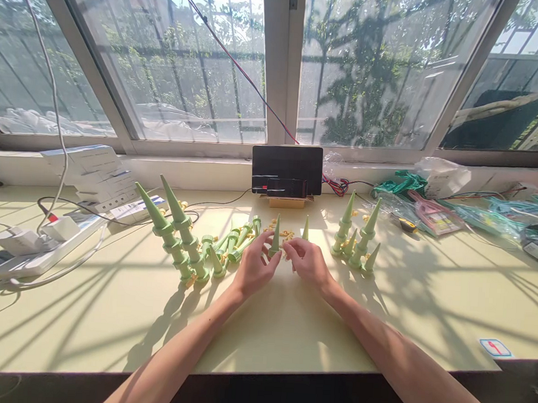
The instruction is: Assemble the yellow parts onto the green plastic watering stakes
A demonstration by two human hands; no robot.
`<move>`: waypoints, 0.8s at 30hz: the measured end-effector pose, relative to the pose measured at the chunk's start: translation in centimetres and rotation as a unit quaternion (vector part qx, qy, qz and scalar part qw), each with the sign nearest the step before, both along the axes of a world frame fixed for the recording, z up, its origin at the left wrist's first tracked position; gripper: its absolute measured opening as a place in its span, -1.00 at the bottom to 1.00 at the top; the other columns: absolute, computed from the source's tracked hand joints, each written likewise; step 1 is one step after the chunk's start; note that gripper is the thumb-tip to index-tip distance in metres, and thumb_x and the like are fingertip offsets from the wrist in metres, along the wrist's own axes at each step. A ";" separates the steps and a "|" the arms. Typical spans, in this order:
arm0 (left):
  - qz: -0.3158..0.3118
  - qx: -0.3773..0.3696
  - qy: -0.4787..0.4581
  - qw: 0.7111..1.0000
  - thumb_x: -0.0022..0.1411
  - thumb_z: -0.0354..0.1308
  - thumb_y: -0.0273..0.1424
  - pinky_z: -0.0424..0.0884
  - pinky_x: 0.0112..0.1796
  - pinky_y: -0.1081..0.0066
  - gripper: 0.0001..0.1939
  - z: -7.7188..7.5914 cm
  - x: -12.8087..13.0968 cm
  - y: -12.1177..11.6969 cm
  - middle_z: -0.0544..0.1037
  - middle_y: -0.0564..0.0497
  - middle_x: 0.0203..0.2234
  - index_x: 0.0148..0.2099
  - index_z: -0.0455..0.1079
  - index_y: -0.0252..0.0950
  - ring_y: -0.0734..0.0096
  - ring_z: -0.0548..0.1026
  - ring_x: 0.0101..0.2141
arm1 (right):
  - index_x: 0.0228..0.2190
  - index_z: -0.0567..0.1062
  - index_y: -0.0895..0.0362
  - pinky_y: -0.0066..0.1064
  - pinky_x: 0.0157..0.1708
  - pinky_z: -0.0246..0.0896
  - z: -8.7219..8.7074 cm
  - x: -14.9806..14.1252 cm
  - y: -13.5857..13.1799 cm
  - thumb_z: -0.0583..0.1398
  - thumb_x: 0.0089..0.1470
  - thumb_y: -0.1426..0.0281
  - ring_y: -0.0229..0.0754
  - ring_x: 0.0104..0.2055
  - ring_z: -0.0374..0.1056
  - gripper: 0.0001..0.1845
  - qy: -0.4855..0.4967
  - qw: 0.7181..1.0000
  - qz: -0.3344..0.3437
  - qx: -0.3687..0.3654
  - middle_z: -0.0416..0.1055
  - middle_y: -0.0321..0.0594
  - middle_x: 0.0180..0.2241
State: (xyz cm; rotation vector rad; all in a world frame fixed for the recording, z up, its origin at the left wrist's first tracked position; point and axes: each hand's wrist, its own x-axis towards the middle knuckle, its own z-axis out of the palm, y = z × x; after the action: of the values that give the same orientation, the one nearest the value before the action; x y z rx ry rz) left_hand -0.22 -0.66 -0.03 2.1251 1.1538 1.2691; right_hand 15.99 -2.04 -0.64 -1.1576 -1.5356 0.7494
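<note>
My left hand (254, 266) holds a green cone-topped piece (277, 233) upright between thumb and fingers, just above the table. Close by on its right, my right hand (311, 264) has its thumb and fingers pinched together near the cone's base; what lies between the fingertips is too small to make out. Several small yellow pieces (286, 233) lie scattered beyond both hands. Another green cone (306, 228) stands behind my right hand. Left of my left hand, several loose green pieces (234, 239) lie in a pile.
Tall stacked green spires (177, 211) stand at left, and more green spires (366, 235) at right. A black screen (287, 166) rests at the back. A power strip (49, 258) with cables and white boxes (91, 172) occupy the left; plastic bags (437, 206) lie at right.
</note>
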 end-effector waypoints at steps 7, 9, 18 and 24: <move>0.003 -0.001 -0.005 1.000 0.21 0.16 -0.35 0.40 -0.58 0.56 -0.58 0.0 0.0 0.0 0.51 -0.07 -0.23 0.11 0.31 -0.27 0.51 0.42 -0.46 | -0.35 0.44 0.14 -0.47 -0.63 0.19 -0.4 -0.1 0.2 0.19 0.14 0.20 -0.31 -0.63 0.25 -0.76 0.033 0.999 0.016 0.016 0.41 -0.27 -0.50; 0.001 -0.001 -0.005 1.000 0.21 0.16 -0.35 0.40 -0.58 0.56 -0.58 0.0 0.0 0.0 0.50 -0.08 -0.23 0.12 0.31 -0.27 0.51 0.42 -0.46 | -0.38 0.44 0.14 -0.47 -0.63 0.19 -0.4 -0.1 0.3 0.18 0.15 0.21 -0.32 -0.63 0.25 -0.76 0.035 0.999 0.016 0.019 0.40 -0.28 -0.52; -0.008 0.000 -0.003 1.000 0.21 0.17 -0.36 0.41 -0.58 0.56 -0.57 -0.1 -0.1 0.0 0.49 -0.08 -0.21 0.12 0.31 -0.27 0.51 0.43 -0.45 | -0.54 0.41 0.14 -0.47 -0.61 0.14 0.2 -0.1 -0.1 0.10 0.23 0.12 -0.30 -0.66 0.22 -0.57 -0.012 1.000 -0.012 0.006 0.29 -0.32 -0.67; -0.009 0.004 -0.004 1.000 0.20 0.17 -0.36 0.41 -0.58 0.55 -0.58 -0.1 -0.1 0.0 0.50 -0.08 -0.22 0.12 0.31 -0.27 0.51 0.43 -0.46 | -0.52 0.44 0.15 -0.46 -0.62 0.15 0.1 0.0 0.0 0.08 0.23 0.08 -0.29 -0.65 0.23 -0.54 -0.007 1.000 -0.010 -0.001 0.33 -0.29 -0.64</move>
State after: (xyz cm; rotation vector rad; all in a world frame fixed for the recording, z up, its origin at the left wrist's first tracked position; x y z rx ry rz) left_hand -0.30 -0.64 -0.10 2.1298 1.1263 1.2764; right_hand 16.01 -2.05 -0.56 -1.1813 -1.5326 0.7311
